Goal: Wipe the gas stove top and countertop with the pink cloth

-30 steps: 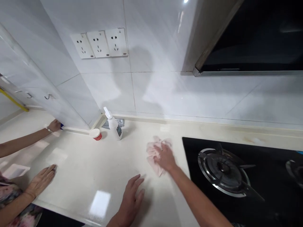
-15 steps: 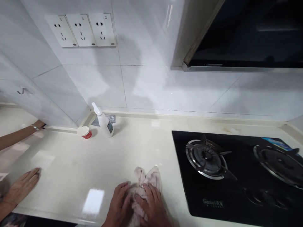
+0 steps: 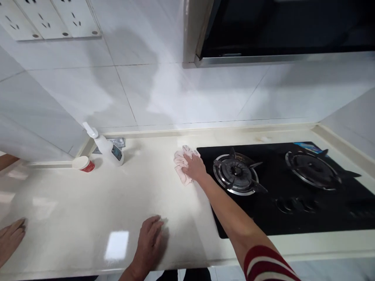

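Note:
My right hand (image 3: 194, 167) presses a crumpled pale pink cloth (image 3: 183, 171) flat on the pale countertop (image 3: 152, 187), close to the left edge of the black gas stove (image 3: 263, 218). The fingers lie over the cloth and cover part of it. Nearer to me, my left hand (image 3: 149, 240) rests at the counter with loosely bent fingers and nothing in it.
A white spray bottle (image 3: 107, 148) and a white-and-red tub (image 3: 83, 164) stand at the back left, with a silvery packet (image 3: 117, 141) behind the bottle. Another person's hand (image 3: 11, 239) rests at the far left. A range hood (image 3: 263, 59) overhangs the stove.
My right hand has carried the cloth away from me, up to the stove's left edge. The left hand has let go of the cloth and stays near the front. The view has shifted right.

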A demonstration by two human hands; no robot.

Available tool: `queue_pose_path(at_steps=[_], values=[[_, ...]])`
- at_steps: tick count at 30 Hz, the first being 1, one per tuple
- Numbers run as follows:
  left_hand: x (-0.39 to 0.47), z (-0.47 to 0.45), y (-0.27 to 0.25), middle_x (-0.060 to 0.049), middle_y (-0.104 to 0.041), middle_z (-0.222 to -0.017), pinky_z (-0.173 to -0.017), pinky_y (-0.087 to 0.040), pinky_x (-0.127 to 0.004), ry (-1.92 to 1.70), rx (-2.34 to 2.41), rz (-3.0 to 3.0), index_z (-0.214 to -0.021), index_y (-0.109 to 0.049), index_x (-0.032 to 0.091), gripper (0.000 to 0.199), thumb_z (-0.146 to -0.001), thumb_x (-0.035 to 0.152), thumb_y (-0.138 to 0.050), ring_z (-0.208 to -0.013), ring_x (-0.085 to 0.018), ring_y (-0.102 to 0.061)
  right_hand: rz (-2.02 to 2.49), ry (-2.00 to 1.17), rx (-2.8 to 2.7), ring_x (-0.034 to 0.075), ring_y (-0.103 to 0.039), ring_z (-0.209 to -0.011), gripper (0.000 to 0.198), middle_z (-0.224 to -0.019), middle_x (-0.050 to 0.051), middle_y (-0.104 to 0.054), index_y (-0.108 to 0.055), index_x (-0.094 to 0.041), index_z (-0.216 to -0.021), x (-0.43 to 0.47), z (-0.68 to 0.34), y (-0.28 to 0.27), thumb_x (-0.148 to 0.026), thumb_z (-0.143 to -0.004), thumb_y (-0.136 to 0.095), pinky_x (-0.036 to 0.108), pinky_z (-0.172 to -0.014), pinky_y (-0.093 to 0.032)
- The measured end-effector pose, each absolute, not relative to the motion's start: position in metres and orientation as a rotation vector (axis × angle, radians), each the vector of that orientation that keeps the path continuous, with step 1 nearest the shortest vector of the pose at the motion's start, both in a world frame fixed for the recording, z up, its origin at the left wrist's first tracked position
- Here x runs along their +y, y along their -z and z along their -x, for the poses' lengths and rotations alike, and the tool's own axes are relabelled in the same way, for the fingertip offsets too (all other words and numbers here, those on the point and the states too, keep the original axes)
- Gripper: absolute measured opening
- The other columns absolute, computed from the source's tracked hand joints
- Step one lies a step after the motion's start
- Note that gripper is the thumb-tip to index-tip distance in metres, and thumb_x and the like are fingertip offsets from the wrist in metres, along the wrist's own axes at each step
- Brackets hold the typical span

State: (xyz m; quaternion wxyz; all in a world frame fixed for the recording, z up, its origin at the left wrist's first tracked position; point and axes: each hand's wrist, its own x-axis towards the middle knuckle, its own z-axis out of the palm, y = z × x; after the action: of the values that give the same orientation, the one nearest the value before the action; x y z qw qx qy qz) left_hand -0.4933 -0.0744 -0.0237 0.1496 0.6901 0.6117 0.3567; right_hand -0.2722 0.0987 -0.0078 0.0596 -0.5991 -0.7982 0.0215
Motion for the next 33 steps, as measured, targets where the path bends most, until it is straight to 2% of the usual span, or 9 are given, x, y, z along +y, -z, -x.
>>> queue_pose_path(at_steps=[6, 9, 11, 14, 16, 18, 22, 28, 33], values=[[-0.069, 0.501, 0.025, -0.011, -0.066, -0.118, -0.093, -0.057, -0.041, -0.981, 1.735, -1.992, -0.115, -0.068, 0.025, 0.026, -0.097, 0.031, -0.05, -0.11, -0.023, -0.064, 1.793, -0.089, -2.456, 0.023, -0.061, -0.11, 0.043, -0.129, 0.01, -0.059, -0.058, -0.02, -0.128, 0.01, 0.24, 0.001, -0.044, -0.092, -0.063, 0.045, -0.092, -0.054], [-0.062, 0.501, 0.025, -0.01, -0.068, -0.113, -0.09, -0.057, -0.041, -0.952, 1.748, -1.99, -0.112, -0.07, 0.025, 0.026, -0.096, 0.032, -0.051, -0.106, -0.023, -0.064, 1.704, -0.115, -2.45, 0.029, -0.06, -0.111, 0.052, -0.128, 0.011, -0.061, -0.063, -0.03, -0.126, -0.063, 0.214, 0.023, -0.04, -0.077, -0.075, 0.044, -0.089, -0.054], [-0.057, 0.499, 0.025, -0.009, -0.069, -0.109, -0.088, -0.056, -0.04, -0.939, 1.757, -1.988, -0.109, -0.071, 0.024, 0.025, -0.096, 0.032, -0.052, -0.103, -0.023, -0.064, 1.639, -0.154, -2.368, 0.032, -0.063, -0.109, 0.048, -0.123, 0.01, -0.064, -0.067, -0.035, -0.12, -0.101, 0.191, 0.039, -0.038, -0.072, -0.075, 0.045, -0.088, -0.054], [-0.052, 0.496, 0.022, -0.008, -0.071, -0.106, -0.086, -0.055, -0.04, -0.925, 1.759, -1.96, -0.106, -0.072, 0.025, 0.024, -0.095, 0.033, -0.052, -0.1, -0.023, -0.064, 1.603, -0.428, -2.212, 0.032, -0.063, -0.113, 0.064, -0.129, 0.006, -0.063, -0.05, -0.042, -0.141, -0.118, 0.162, 0.043, -0.041, -0.079, -0.066, 0.044, -0.088, -0.057], [-0.05, 0.495, 0.02, -0.008, -0.071, -0.105, -0.087, -0.055, -0.041, -0.931, 1.753, -1.911, -0.105, -0.072, 0.026, 0.024, -0.095, 0.035, -0.052, -0.1, -0.024, -0.064, 1.608, -0.523, -2.088, 0.031, -0.061, -0.119, 0.077, -0.139, 0.005, -0.057, -0.027, -0.042, -0.155, -0.103, 0.158, 0.034, -0.04, -0.084, -0.058, 0.044, -0.089, -0.057], [-0.051, 0.496, 0.017, -0.008, -0.071, -0.106, -0.088, -0.056, -0.042, -0.955, 1.741, -1.83, -0.106, -0.072, 0.026, 0.025, -0.095, 0.038, -0.053, -0.101, -0.024, -0.065, 1.63, -0.44, -2.023, 0.033, -0.054, -0.129, 0.08, -0.151, 0.006, -0.044, -0.018, -0.041, -0.157, -0.078, 0.171, 0.024, -0.041, -0.087, -0.056, 0.048, -0.096, -0.054], [-0.059, 0.503, 0.012, -0.008, -0.07, -0.106, -0.088, -0.058, -0.04, -1.028, 1.707, -1.631, -0.107, -0.071, 0.027, 0.028, -0.096, 0.044, -0.052, -0.102, -0.023, -0.066, 1.672, -0.151, -2.078, 0.044, -0.032, -0.142, 0.068, -0.163, 0.008, -0.023, -0.035, -0.038, -0.151, -0.033, 0.228, 0.028, -0.04, -0.087, -0.057, 0.066, -0.106, -0.037], [-0.079, 0.514, 0.005, -0.007, -0.069, -0.099, -0.083, -0.058, -0.034, -1.095, 1.723, -1.405, -0.103, -0.07, 0.026, 0.029, -0.097, 0.047, -0.05, -0.093, -0.02, -0.066, 1.702, -0.078, -2.237, 0.044, -0.025, -0.142, 0.052, -0.161, 0.015, -0.025, -0.055, -0.024, -0.138, 0.077, 0.284, 0.04, -0.046, -0.092, -0.047, 0.061, -0.11, -0.025], [-0.105, 0.527, -0.006, -0.006, -0.068, -0.094, -0.079, -0.056, -0.031, -1.113, 1.784, -1.263, -0.101, -0.069, 0.025, 0.03, -0.098, 0.048, -0.05, -0.085, -0.018, -0.064, 1.876, -0.063, -2.236, 0.043, -0.03, -0.136, 0.056, -0.155, 0.018, -0.032, -0.052, -0.023, -0.141, 0.211, 0.348, 0.013, -0.05, -0.092, -0.043, 0.057, -0.108, -0.02]])
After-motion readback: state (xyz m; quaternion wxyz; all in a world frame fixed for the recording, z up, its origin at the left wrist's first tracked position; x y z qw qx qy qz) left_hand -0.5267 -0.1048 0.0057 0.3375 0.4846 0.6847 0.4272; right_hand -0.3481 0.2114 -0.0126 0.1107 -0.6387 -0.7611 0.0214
